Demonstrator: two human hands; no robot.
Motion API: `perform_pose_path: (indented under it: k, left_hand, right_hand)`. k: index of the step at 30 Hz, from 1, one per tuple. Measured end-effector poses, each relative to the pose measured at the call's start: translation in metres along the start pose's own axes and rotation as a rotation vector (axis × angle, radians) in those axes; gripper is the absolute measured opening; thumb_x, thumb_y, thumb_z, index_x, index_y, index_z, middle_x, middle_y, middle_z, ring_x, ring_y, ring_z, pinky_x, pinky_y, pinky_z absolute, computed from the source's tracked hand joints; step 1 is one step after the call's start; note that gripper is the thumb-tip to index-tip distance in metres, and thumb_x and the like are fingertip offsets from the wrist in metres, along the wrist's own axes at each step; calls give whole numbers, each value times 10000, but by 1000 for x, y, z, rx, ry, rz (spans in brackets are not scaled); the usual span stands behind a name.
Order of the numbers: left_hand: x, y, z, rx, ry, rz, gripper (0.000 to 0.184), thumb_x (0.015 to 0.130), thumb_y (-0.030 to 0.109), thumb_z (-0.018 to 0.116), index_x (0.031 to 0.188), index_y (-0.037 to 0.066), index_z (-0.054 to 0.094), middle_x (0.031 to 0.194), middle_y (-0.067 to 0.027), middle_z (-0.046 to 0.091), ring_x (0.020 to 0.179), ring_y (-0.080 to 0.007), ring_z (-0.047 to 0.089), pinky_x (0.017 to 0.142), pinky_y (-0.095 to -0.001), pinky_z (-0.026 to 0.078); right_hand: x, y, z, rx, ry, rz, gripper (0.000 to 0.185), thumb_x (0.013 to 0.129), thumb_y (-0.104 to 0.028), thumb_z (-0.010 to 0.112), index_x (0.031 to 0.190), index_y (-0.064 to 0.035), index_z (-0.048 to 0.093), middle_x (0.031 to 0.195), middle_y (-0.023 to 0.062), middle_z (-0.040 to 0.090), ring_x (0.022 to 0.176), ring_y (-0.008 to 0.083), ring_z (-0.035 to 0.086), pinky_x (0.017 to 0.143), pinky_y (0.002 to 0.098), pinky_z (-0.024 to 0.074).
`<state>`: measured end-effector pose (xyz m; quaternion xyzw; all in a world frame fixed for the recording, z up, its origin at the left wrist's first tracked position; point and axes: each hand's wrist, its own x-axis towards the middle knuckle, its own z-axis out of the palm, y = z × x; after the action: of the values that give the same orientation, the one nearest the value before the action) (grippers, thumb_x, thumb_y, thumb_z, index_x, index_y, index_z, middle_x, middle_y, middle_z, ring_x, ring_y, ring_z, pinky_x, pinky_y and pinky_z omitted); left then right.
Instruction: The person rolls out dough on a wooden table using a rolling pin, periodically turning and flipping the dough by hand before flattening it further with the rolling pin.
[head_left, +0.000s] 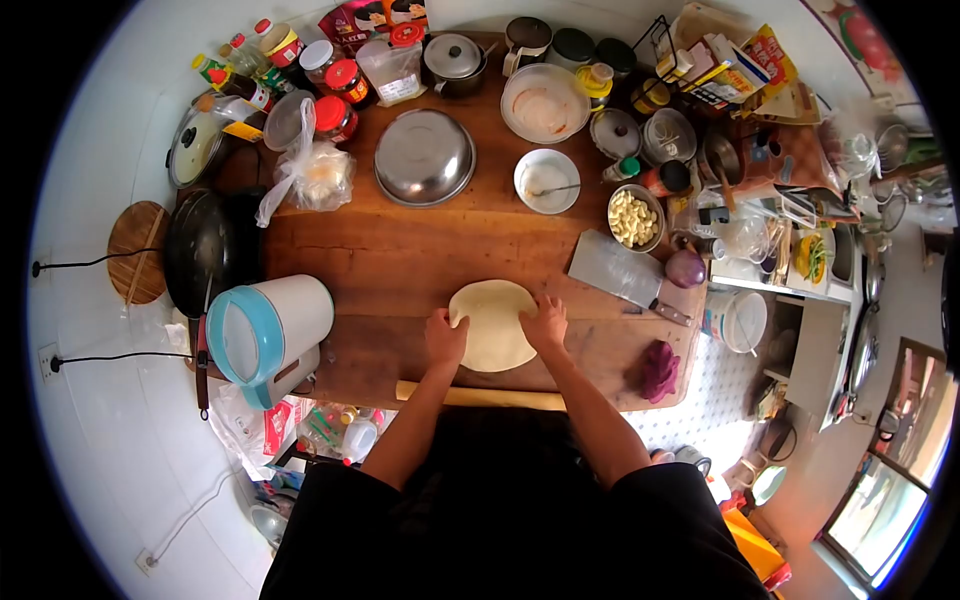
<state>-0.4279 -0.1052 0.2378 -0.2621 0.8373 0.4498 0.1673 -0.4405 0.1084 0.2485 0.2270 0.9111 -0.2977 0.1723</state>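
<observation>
A flat, pale sheet of dough (494, 328) lies on the wooden table (400, 250) in front of me. My left hand (446, 338) grips its left edge, with the fingertips bent against the dough. On the opposite side, my right hand (545, 324) holds the right edge, the thumb over the dough. Between my forearms and close to my body, a wooden rolling pin (480, 396) lies along the table's front edge.
A cleaver (615, 268) lies to the right, near an onion (685, 268) and a purple cloth (660, 371). A blue and white appliance (290, 325) stands left. Behind are an upturned metal bowl (425, 155), a white bowl (547, 181) and several jars.
</observation>
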Motion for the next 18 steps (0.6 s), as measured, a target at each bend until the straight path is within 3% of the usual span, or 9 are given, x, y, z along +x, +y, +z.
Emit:
perform_pose_path:
  k: [3, 6, 8, 10, 11, 12, 14, 16, 18]
  left_hand:
    - [-3, -1, -4, 107, 25, -20, 384, 861, 245, 804, 1107, -14, 664, 977, -151, 707, 894, -302, 692, 819, -424, 539]
    - [18, -15, -8, 70, -55, 23, 306, 871, 212, 775, 1067, -4, 680, 948, -162, 716, 870, -310, 698, 761, -446, 541]
    - [29, -14, -19, -54, -207, -70, 274, 883, 191, 764, 1060, -3, 687, 961, -140, 724, 879, -263, 695, 756, -418, 539]
    - [41, -9, -29, -161, -422, -108, 210, 909, 139, 742, 1062, 1, 702, 940, -72, 728, 886, -157, 673, 754, -357, 532]
    - [38, -12, -30, -166, -425, -107, 210, 909, 139, 742, 1062, 1, 702, 940, -72, 728, 886, -157, 673, 754, -357, 532]
    - [28, -10, -36, -244, -380, -71, 204, 922, 128, 735, 1071, -6, 698, 936, -71, 727, 882, -158, 674, 755, -356, 533]
    - [15, 11, -63, -319, -338, -35, 199, 935, 117, 728, 1081, -13, 695, 932, -70, 726, 879, -158, 675, 757, -355, 534]
    - [1, 58, -110, -391, -271, 297, 157, 958, 92, 711, 1075, -9, 684, 953, -95, 737, 879, -220, 700, 774, -353, 538]
    - [-14, 89, -143, -149, -210, 481, 142, 966, 90, 701, 1070, -4, 677, 976, -110, 736, 891, -266, 702, 788, -361, 542]
  right_hand:
    - [3, 3, 1, 95, 55, -67, 431, 789, -223, 814, 1170, -69, 685, 1142, 157, 699, 1077, 367, 677, 903, 491, 555]
    - [10, -4, -18, 213, -84, 16, 387, 799, -214, 798, 1135, -37, 725, 1005, 161, 750, 951, 323, 737, 822, 444, 577]
    - [8, -21, -44, 195, -288, -150, 365, 810, -189, 780, 1127, -13, 742, 878, 176, 752, 843, 293, 751, 766, 410, 581]
    - [-7, -31, -47, 241, -222, -207, 351, 811, -182, 777, 1111, -3, 748, 870, 182, 746, 840, 289, 748, 768, 403, 578]
    - [-19, -33, -47, 287, -173, -254, 337, 812, -174, 774, 1095, 7, 754, 862, 188, 739, 836, 284, 745, 769, 396, 575]
    - [-32, -40, -57, 267, -216, -256, 372, 847, -171, 745, 1198, -48, 728, 1038, 195, 759, 961, 366, 732, 831, 439, 577]
    - [-59, -76, -111, 343, -208, -231, 318, 859, -138, 737, 1165, -52, 731, 1021, 180, 752, 927, 373, 718, 811, 446, 571]
    - [-66, -79, -133, 419, -201, -208, 266, 872, -106, 730, 1133, -56, 734, 1004, 166, 745, 893, 380, 704, 792, 453, 564]
    - [-58, -68, -144, 228, 39, -664, 195, 850, -18, 706, 1038, -67, 725, 1010, 104, 726, 900, 329, 682, 798, 453, 541]
